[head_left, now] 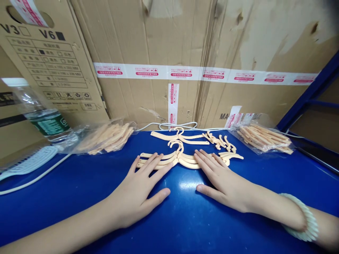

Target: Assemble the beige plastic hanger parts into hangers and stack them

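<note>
Several cream plastic hangers (185, 161) lie together on the blue table, their hooks pointing away from me. My left hand (143, 187) rests with spread fingers across their left arms. Across the right arms lies my right hand (215, 176), flat and with its thumb stretched out. Neither hand is gripped round anything. Just behind are more hangers (193, 141), and to their right a small heap of loose hooks (215, 139). A few short cream hanger pieces (234, 155) stick out beyond my right fingertips; my fingers hide part of the hangers.
Clear bags of hanger arms lie at left (108, 137) and right (265, 137). A water bottle (50, 116), a pale hairbrush (31, 162) and a white cable (39, 181) are on the left. Cardboard (148, 95) stands along the back; a dark flat object (320, 158) lies far right.
</note>
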